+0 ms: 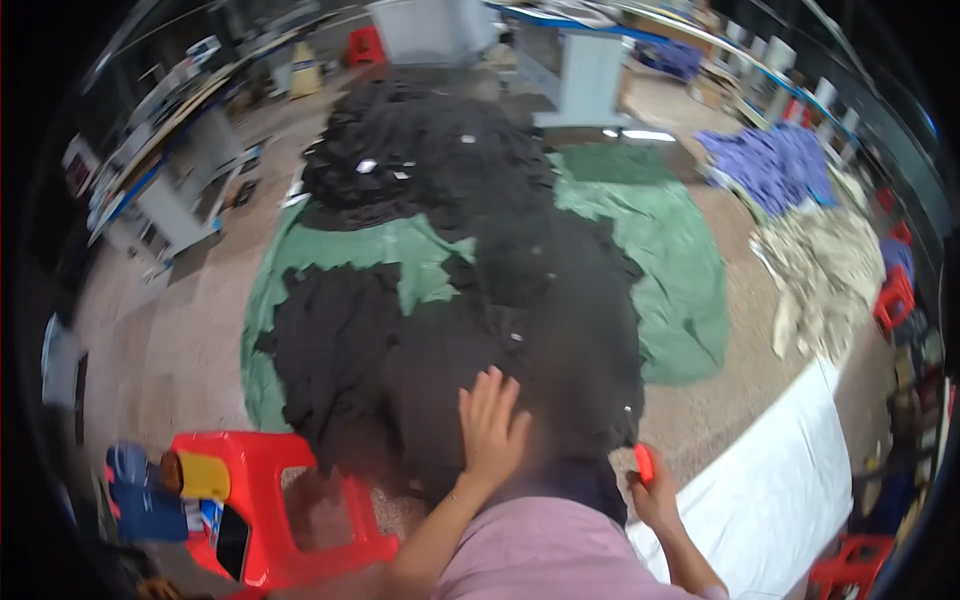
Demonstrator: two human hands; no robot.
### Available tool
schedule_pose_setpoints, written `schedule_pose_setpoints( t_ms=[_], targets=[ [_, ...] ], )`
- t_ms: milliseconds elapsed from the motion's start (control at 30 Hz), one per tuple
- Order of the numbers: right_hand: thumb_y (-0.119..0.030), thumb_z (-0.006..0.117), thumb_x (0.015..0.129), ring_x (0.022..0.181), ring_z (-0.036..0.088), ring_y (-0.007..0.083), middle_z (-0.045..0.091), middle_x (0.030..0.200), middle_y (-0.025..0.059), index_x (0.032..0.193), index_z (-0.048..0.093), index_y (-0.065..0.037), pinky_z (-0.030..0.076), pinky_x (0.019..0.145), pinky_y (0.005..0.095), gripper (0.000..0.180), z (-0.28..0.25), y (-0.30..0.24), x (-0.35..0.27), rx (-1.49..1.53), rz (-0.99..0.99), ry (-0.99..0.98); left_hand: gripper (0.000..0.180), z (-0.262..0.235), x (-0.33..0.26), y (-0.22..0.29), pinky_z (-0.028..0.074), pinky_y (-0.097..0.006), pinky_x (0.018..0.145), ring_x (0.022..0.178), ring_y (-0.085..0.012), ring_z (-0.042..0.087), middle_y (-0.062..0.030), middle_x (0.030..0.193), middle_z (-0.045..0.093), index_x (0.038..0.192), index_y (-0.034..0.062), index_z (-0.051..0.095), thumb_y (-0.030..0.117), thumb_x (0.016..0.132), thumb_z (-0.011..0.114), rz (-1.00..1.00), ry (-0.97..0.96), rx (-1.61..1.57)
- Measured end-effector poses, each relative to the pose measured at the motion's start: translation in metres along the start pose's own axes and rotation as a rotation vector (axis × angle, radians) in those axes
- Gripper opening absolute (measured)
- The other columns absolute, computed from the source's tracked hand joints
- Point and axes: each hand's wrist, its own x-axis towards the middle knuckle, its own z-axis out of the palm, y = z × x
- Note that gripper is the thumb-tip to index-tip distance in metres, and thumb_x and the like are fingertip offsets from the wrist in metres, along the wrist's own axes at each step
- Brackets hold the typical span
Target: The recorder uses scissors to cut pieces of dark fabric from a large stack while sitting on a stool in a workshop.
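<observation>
A wide heap of black garments (440,370) lies in front of me, spread over a green sheet on the floor. My left hand (492,425) presses flat on the nearest black cloth, its fingers stretched out and holding nothing. Off the pile's near right edge, my right hand (655,495) is closed around a small tool with a red-orange handle (645,463). The tool's working end is hidden or too blurred to make out. Small white tags show here and there on the black cloth.
A red plastic stool (270,555) stands at my near left, with several small items on it. White sheeting (770,470) lies at the right. Beyond it are beige cloth (825,265) and purple cloth (775,165). Green sheeting (680,270) shows around the pile; worktables (590,80) line the back.
</observation>
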Motion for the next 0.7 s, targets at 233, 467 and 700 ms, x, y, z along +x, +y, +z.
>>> schedule_pose_setpoints(
  t_ms=[233, 467, 700],
  targets=[
    [-0.029, 0.055, 0.098, 0.086, 0.065, 0.0227, 0.066, 0.087, 0.0084, 0.133, 0.051, 0.002, 0.050, 0.090, 0.0405, 0.046, -0.011, -0.091, 0.029, 0.503, -0.275, -0.471, 0.019, -0.037, -0.095, 0.003, 0.054, -0.036, 0.083, 0.096, -0.0271, 0.067, -0.0083, 0.102, 0.071, 0.105, 0.0072, 0.071, 0.019, 0.093, 0.062, -0.255, -0.205, -0.379],
    [-0.003, 0.060, 0.094, 0.111, 0.053, 0.0133, 0.060, 0.120, 0.0078, 0.132, 0.053, 0.006, 0.042, 0.096, 0.0256, 0.040, 0.057, -0.069, 0.029, 0.334, -0.072, -0.860, 0.024, -0.031, -0.112, 0.000, 0.055, -0.035, 0.077, 0.089, -0.0238, 0.071, -0.0084, 0.102, 0.072, 0.108, 0.0061, 0.069, 0.024, 0.096, 0.059, -0.496, -0.141, -0.464],
    [-0.003, 0.059, 0.095, 0.116, 0.055, 0.0173, 0.060, 0.126, 0.0145, 0.135, 0.050, 0.007, 0.041, 0.101, 0.0281, 0.042, 0.073, -0.041, 0.042, 0.151, -0.305, -0.856, 0.015, -0.035, -0.100, -0.001, 0.055, -0.040, 0.072, 0.088, -0.0281, 0.069, -0.0059, 0.097, 0.072, 0.101, 0.0110, 0.067, 0.019, 0.092, 0.057, -0.492, -0.109, -0.331]
  ],
)
